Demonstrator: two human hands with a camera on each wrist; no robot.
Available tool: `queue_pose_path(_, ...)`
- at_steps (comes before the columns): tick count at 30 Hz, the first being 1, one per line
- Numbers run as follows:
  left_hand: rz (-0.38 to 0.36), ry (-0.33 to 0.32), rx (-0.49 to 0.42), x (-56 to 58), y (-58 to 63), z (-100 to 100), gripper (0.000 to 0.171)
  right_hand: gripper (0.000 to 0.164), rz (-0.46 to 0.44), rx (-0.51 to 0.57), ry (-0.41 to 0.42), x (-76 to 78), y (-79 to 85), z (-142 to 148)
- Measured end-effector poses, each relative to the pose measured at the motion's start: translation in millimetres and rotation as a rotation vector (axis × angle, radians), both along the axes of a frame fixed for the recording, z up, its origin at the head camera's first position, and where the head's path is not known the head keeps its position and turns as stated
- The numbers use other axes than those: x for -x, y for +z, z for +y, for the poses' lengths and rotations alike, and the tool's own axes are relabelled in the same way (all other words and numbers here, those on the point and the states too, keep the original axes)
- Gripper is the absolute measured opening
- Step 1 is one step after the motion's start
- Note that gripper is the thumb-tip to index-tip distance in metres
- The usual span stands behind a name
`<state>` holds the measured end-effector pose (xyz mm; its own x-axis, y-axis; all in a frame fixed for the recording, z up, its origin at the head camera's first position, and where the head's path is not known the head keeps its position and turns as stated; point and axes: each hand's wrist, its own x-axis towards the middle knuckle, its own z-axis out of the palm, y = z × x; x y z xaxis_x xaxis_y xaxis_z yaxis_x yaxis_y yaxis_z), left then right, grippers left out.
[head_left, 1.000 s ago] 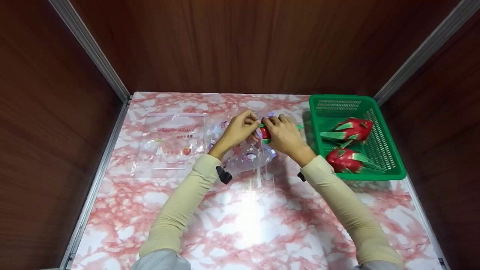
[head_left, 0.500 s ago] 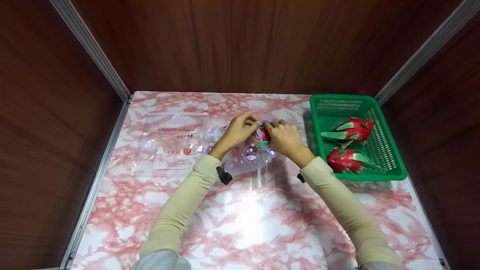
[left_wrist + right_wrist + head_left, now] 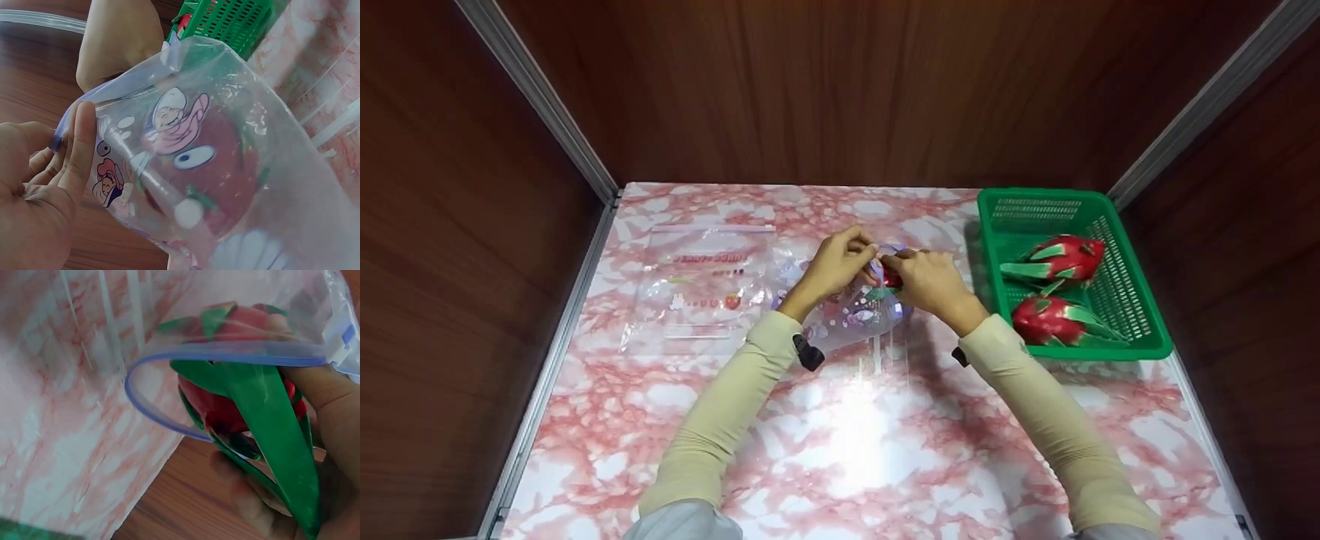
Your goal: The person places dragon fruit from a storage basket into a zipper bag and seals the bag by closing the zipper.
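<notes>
Two hands' fingers pinch a crinkled clear printed bag [image 3: 851,311]; right hand [image 3: 931,279] grips a red, green-scaled dragon fruit [image 3: 236,405]; left hand [image 3: 834,264] pinches its rim.

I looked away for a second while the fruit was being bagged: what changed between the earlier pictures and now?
The dragon fruit has gone deeper into the printed bag; less red shows between the hands. The right hand still pushes it in, and the left hand still pinches the bag's rim. The flat bag and the green basket with two fruits have not moved.
</notes>
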<state>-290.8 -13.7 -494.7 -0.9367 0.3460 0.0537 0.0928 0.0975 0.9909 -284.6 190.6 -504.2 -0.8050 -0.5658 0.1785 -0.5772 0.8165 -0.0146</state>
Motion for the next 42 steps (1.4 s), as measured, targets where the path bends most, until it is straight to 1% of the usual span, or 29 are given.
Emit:
queue_pose_path(2, 0.011, 0.003, 0.018, 0.3, -1.0, 0, 0.021, 0.037, -0.001, 0.003, 0.007, 0.0, -0.5, 1)
queue_pose_path(4, 0.025, 0.008, 0.039, 0.5, -1.9, 0, 0.020, 0.038, -0.043, 0.021, 0.026, 0.2, -0.1, 2)
queue_pose_path(7, 0.040, 0.020, 0.051, 1.0, -3.3, -1, 0.020, 0.041, -0.149, 0.055, 0.051, 1.1, 2.9, 3)
queue_pose_path(12, 0.034, 0.015, 0.023, 1.0, -2.4, -1, 0.020, 0.053, -0.337, 0.110, 0.056, 3.1, 11.0, 7)
queue_pose_path(14, 0.028, 0.012, 0.015, 0.9, -1.7, -1, 0.020, 0.053, -0.391, 0.131, 0.056, 3.5, 13.8, 9)
queue_pose_path(15, 0.027, 0.013, 0.016, 0.9, -1.4, -1, 0.020, 0.053, -0.402, 0.135, 0.057, 3.6, 14.9, 9)
queue_pose_path(17, 0.027, 0.014, 0.019, 0.8, -0.8, -2, 0.020, 0.052, -0.390, 0.126, 0.063, 3.7, 16.0, 10)
queue_pose_path(21, 0.030, 0.010, 0.025, 1.4, -0.5, -3, 0.023, 0.053, -0.313, 0.093, 0.070, 2.1, 16.2, 11)
queue_pose_path(22, 0.029, 0.007, 0.022, 1.5, -0.5, -4, 0.024, 0.051, -0.306, 0.094, 0.072, 1.9, 16.3, 11)
queue_pose_path(25, 0.014, 0.010, 0.009, 1.8, -0.1, -5, 0.025, 0.046, -0.321, 0.131, 0.074, 1.5, 18.3, 11)
queue_pose_path(27, 0.004, 0.023, 0.008, 1.6, 0.6, -6, 0.024, 0.040, -0.329, 0.164, 0.080, 1.4, 20.7, 11)
queue_pose_path(30, 0.001, 0.038, 0.005, 1.9, 1.7, -7, 0.022, 0.036, -0.311, 0.183, 0.088, 1.1, 23.8, 10)
queue_pose_path(34, 0.012, 0.031, -0.020, 2.6, 1.9, -8, 0.021, 0.044, -0.282, 0.159, 0.094, -0.2, 25.1, 8)
queue_pose_path(42, 0.009, 0.030, -0.041, 1.6, -0.4, -9, 0.018, 0.063, -0.277, 0.095, 0.091, -3.2, 27.0, 6)
